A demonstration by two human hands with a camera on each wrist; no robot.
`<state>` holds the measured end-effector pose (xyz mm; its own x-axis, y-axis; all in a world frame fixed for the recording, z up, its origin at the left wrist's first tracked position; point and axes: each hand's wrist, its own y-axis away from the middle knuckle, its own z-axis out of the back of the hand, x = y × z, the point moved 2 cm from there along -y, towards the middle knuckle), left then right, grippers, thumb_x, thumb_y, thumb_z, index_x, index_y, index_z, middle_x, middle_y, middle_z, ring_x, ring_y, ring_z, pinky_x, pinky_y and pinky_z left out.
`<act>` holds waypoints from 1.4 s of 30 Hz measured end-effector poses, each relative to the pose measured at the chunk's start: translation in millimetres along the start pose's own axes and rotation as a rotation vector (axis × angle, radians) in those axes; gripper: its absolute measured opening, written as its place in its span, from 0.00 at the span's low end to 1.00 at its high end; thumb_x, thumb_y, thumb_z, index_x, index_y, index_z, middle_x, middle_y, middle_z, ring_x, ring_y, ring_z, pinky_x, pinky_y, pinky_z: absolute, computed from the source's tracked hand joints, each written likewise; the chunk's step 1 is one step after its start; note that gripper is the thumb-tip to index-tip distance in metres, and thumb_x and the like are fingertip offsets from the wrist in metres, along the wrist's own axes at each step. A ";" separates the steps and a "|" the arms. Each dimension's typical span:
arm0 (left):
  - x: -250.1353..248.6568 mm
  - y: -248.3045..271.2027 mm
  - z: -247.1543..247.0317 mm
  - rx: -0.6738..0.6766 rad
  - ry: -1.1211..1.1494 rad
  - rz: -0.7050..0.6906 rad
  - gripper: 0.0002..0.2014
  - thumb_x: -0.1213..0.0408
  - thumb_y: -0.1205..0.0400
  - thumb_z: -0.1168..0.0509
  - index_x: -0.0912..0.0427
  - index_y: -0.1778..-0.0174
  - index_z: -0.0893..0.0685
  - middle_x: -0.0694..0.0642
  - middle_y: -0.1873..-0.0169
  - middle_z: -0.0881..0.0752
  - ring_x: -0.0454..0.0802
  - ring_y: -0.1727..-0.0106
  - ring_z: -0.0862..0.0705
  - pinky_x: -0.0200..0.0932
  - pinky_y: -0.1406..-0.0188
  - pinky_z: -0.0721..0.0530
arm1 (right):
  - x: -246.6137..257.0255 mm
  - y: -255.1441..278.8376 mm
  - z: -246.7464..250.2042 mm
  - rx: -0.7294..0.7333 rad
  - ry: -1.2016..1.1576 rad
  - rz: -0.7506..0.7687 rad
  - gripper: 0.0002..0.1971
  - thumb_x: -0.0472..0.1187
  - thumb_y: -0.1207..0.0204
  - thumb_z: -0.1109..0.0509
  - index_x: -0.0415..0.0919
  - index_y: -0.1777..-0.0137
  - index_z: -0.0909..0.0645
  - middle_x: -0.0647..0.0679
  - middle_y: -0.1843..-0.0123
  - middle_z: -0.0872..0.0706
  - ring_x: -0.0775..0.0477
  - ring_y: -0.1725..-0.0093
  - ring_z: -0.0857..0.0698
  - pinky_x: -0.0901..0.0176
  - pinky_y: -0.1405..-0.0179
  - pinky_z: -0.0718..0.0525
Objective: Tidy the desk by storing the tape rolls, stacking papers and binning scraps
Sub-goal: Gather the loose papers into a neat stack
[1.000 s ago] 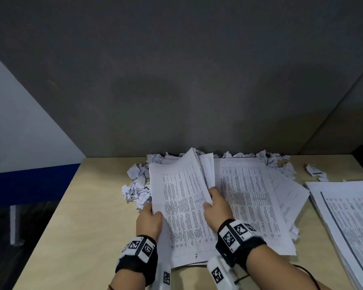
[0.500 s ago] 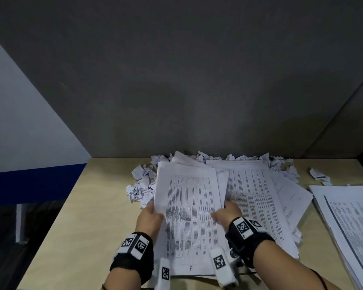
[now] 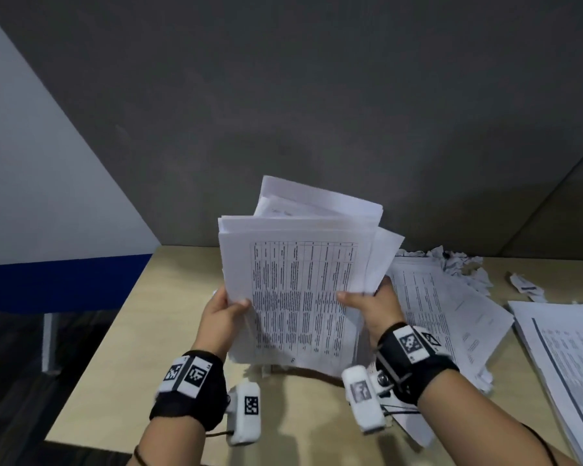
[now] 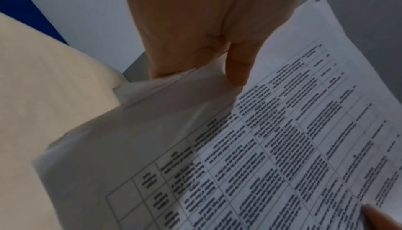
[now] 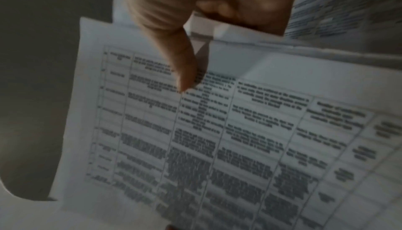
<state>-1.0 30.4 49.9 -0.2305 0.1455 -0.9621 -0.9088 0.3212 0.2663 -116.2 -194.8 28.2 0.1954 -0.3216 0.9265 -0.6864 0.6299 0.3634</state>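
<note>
I hold a bundle of printed sheets [image 3: 300, 287] nearly upright above the wooden desk [image 3: 142, 358], its lower edge close to the desk top. My left hand [image 3: 228, 306] pinches its left edge, thumb on the front page [image 4: 237, 77]. My right hand [image 3: 364, 302] pinches the right edge, thumb on the printed table [image 5: 185, 77]. More printed sheets [image 3: 451, 314] lie flat on the desk behind and right of the bundle. Crumpled paper scraps [image 3: 455, 264] sit at the back of the desk. No tape roll is in view.
A separate stack of printed paper [image 3: 566, 364] lies at the desk's right edge. One small scrap [image 3: 524, 285] lies between it and the loose sheets. A grey partition [image 3: 317, 112] closes the back; the desk's left edge drops to a dark floor [image 3: 14, 381].
The bundle, which lay flat on the desk with my hands at its lower edges, has been lifted and tipped upright, both hands pinching its sides.
</note>
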 end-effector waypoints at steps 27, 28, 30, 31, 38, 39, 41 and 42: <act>10.5 72.4 145.5 -0.656 0.187 -0.222 0.19 0.87 0.27 0.39 0.63 0.44 0.21 0.53 0.61 0.16 0.44 0.60 0.18 0.30 0.65 0.18 | 6.9 70.6 -168.1 0.572 0.054 0.169 0.28 0.22 0.37 0.23 0.40 0.38 0.23 0.47 0.49 0.12 0.53 0.50 0.12 0.64 0.61 0.13; 9.9 72.3 143.6 -0.656 0.196 -0.215 0.20 0.87 0.26 0.41 0.63 0.44 0.21 0.53 0.62 0.16 0.41 0.62 0.18 0.30 0.65 0.19 | 5.5 69.7 -168.3 0.580 0.053 0.165 0.29 0.20 0.37 0.24 0.40 0.38 0.25 0.47 0.49 0.13 0.53 0.49 0.13 0.64 0.62 0.13; 10.4 70.4 139.8 -0.658 0.209 -0.194 0.20 0.85 0.25 0.44 0.61 0.43 0.22 0.52 0.61 0.17 0.42 0.60 0.18 0.32 0.63 0.20 | 0.9 68.9 -171.0 0.572 0.086 0.157 0.28 0.19 0.36 0.26 0.40 0.38 0.26 0.46 0.49 0.14 0.49 0.47 0.15 0.61 0.59 0.11; 11.1 69.3 138.4 -0.655 0.212 -0.184 0.19 0.84 0.24 0.45 0.60 0.43 0.21 0.52 0.60 0.16 0.46 0.57 0.19 0.35 0.59 0.20 | -1.5 69.1 -173.2 0.553 0.110 0.152 0.25 0.20 0.33 0.27 0.41 0.40 0.24 0.46 0.49 0.14 0.46 0.45 0.15 0.56 0.53 0.11; -10.0 75.5 139.8 -0.688 0.191 -0.333 0.20 0.79 0.21 0.43 0.56 0.38 0.21 0.52 0.51 0.16 0.47 0.49 0.20 0.41 0.51 0.21 | 7.2 77.4 -184.6 0.531 0.061 0.273 0.19 0.28 0.23 0.32 0.55 0.45 0.22 0.57 0.49 0.13 0.66 0.52 0.14 0.71 0.53 0.16; -11.2 75.6 139.5 -0.686 0.189 -0.349 0.19 0.79 0.22 0.43 0.57 0.38 0.21 0.52 0.51 0.16 0.47 0.50 0.20 0.40 0.52 0.21 | 6.5 77.8 -184.2 0.529 0.053 0.273 0.19 0.27 0.23 0.33 0.54 0.45 0.22 0.57 0.50 0.13 0.66 0.52 0.14 0.71 0.53 0.15; -6.0 75.5 138.4 -0.686 0.178 -0.338 0.20 0.77 0.25 0.40 0.57 0.38 0.21 0.51 0.53 0.16 0.47 0.51 0.20 0.41 0.52 0.21 | -0.1 79.7 -181.8 0.518 0.096 0.261 0.20 0.27 0.23 0.33 0.55 0.44 0.24 0.57 0.48 0.14 0.62 0.49 0.15 0.71 0.53 0.15; 0.1 75.5 138.2 -0.697 0.176 -0.319 0.21 0.77 0.26 0.40 0.57 0.38 0.22 0.50 0.54 0.16 0.48 0.51 0.20 0.42 0.52 0.21 | -4.9 79.7 -179.5 0.502 0.133 0.254 0.21 0.26 0.23 0.33 0.57 0.43 0.26 0.58 0.48 0.14 0.62 0.47 0.16 0.69 0.51 0.16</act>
<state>-21.6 184.0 77.9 0.0795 -0.0242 -0.9965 -0.9354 -0.3473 -0.0662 -46.1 -16.1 70.2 0.0453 -0.0922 0.9947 -0.9652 0.2526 0.0674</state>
